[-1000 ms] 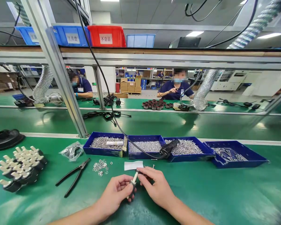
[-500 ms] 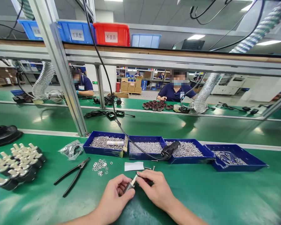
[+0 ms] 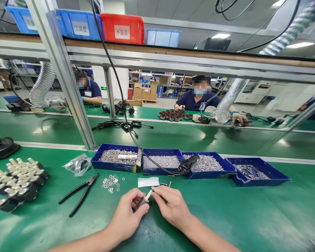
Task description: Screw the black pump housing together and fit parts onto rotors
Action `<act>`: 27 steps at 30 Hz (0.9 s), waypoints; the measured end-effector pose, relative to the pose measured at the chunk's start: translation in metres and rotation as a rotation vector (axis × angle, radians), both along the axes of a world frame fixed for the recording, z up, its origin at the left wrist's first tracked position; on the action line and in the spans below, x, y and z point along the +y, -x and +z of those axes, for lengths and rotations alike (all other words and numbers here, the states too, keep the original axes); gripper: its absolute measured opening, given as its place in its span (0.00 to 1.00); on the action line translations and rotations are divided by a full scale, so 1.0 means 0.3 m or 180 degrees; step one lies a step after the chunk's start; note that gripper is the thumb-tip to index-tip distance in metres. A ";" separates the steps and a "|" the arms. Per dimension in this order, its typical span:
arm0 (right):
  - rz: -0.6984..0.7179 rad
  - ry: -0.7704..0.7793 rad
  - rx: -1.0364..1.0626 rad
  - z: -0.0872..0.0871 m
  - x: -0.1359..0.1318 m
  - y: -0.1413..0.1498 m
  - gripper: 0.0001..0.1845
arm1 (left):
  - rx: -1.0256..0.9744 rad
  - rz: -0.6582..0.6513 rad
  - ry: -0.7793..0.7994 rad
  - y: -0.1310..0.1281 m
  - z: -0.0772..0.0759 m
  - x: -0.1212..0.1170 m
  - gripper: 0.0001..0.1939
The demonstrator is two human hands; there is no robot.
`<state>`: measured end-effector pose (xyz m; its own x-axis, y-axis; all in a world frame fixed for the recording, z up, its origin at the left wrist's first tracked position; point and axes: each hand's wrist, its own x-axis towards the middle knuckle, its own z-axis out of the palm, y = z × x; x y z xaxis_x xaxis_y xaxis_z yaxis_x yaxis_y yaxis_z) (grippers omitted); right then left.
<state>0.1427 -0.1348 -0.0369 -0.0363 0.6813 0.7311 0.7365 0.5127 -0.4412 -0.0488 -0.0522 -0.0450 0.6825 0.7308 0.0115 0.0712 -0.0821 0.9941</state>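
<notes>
My left hand [image 3: 128,215] is closed around a small part [image 3: 147,197] with a dark round body and a whitish shaft. The shaft points up and right, toward my right hand [image 3: 173,206]. The right thumb and forefinger are pinched at the shaft's tip, with something small and dark between them that I cannot make out. Just beyond the hands lie a white paper slip [image 3: 148,182] and a few loose screws [image 3: 169,184]. To the left are scattered small metal rings [image 3: 111,182] and black-handled pliers [image 3: 81,194].
Blue bins [image 3: 161,171] of small metal hardware line the back; a black corded tool [image 3: 188,164] lies across two of them. Similar dark parts with whitish shafts [image 3: 18,182] cluster at left, near a plastic bag [image 3: 78,164]. A metal post [image 3: 65,77] rises behind. Co-workers sit opposite.
The view has shifted slightly. Both my hands keep nearly the same hold on the part. Across the bench, a co-worker's arm now reaches out toward the right, with the hand on a dark object.
</notes>
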 end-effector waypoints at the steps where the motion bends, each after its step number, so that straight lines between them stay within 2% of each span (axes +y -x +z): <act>1: 0.0107 -0.0118 -0.0088 -0.001 0.002 -0.009 0.10 | -0.0060 -0.0180 0.0297 0.003 0.006 0.004 0.24; 4: 0.0414 -0.0413 -0.0285 -0.005 0.002 -0.048 0.15 | -0.0252 -0.0769 0.1377 0.009 0.025 0.011 0.35; 6: 0.0468 -0.0607 -0.0384 -0.008 0.001 -0.061 0.19 | -0.0305 -0.0889 0.1568 0.009 0.032 0.008 0.37; 8: 0.0389 -0.0689 -0.0465 -0.010 0.003 -0.054 0.21 | -0.0204 -0.0656 0.1005 0.009 0.031 0.002 0.31; 11: 0.0234 -0.0561 -0.0508 -0.018 0.009 -0.023 0.21 | 0.0166 -0.0035 -0.0397 0.014 0.022 -0.003 0.17; 12: 0.0216 -0.0507 -0.0491 -0.020 0.011 -0.015 0.21 | 0.0228 0.0088 -0.0629 0.017 0.020 -0.002 0.15; 13: 0.0217 -0.0466 -0.0450 -0.021 0.012 -0.010 0.21 | 0.0212 0.0066 -0.0613 0.020 0.019 0.000 0.15; 14: 0.0247 -0.0445 -0.0389 -0.020 0.013 -0.009 0.20 | 0.0121 -0.0081 -0.0367 0.022 0.019 0.003 0.18; 17: 0.0447 -0.0407 -0.0123 -0.006 0.011 -0.020 0.18 | -0.0286 -0.0769 0.0996 0.018 0.022 0.016 0.30; 18: 0.0486 -0.0352 0.0010 0.003 0.010 -0.025 0.16 | -0.0383 -0.0937 0.1292 0.015 0.023 0.020 0.33; 19: 0.0488 -0.0268 0.0154 0.013 0.009 -0.028 0.14 | -0.0445 -0.1014 0.1381 0.011 0.023 0.024 0.34; 21: 0.0428 -0.0044 0.0434 0.033 0.008 -0.029 0.09 | -0.0487 -0.0941 0.1053 0.005 0.023 0.028 0.31; 24: 0.0445 0.0609 0.1177 0.048 0.009 -0.023 0.05 | -0.0276 -0.0675 0.0238 0.006 0.025 0.025 0.25; 27: 0.0544 0.1244 0.1964 0.037 0.010 -0.016 0.03 | -0.0049 -0.0558 -0.0038 0.017 0.024 0.013 0.24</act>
